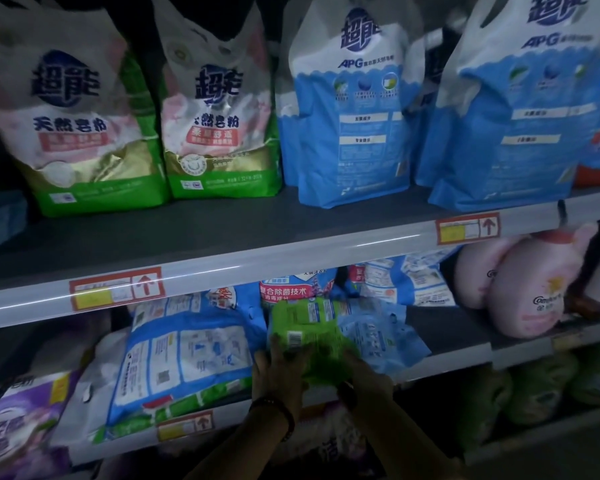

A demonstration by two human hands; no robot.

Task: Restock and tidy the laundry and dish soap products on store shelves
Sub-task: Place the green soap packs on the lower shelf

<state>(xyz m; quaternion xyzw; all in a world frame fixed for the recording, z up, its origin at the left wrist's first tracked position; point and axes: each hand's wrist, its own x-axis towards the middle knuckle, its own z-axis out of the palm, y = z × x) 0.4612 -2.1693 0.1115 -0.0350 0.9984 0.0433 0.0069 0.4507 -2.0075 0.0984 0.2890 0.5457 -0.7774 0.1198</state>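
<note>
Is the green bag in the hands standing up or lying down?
Lying down. The green bag rests flat on blue bags, barcode up; the left hand and right hand grip its near end.

the scene is dimly lit, the upper bags (350, 109) being brighter than the shadowed lower shelves (458, 329). a thin glare streak is seen along the shelf rail (291, 255), and the green pack (305, 327) and frame edges are smeared and bent.
</note>
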